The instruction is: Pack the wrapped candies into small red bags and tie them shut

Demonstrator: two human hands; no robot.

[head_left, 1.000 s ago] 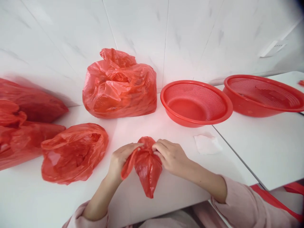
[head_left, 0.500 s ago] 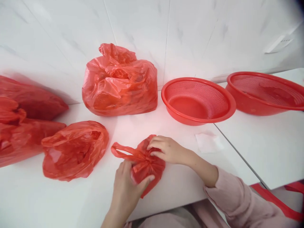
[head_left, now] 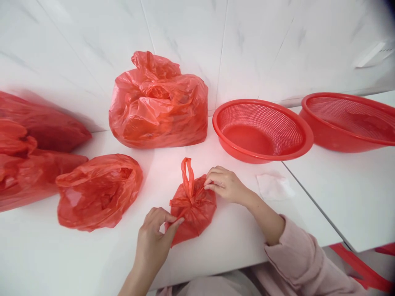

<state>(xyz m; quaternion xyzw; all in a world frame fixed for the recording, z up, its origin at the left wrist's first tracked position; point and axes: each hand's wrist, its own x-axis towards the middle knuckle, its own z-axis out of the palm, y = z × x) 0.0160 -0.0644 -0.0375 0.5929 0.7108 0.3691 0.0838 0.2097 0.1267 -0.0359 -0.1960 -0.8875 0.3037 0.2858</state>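
Turned since the earlier frame, the small red bag [head_left: 197,211] now has its handle loop [head_left: 187,174] standing up between my fingers. My left hand [head_left: 157,232] pinches its near-left edge, thumb and forefinger nearly closed; my right hand [head_left: 226,185] pinches its far-right side, fingertips together. Left of my left fingers lies an open red bag [head_left: 100,193].

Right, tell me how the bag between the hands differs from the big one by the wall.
Left hand and right hand pinch the small bag; the big bag stands untouched by the wall. The small bag has a loop rising from its centre, the big bag a crumpled bunch on top. Both are red plastic.
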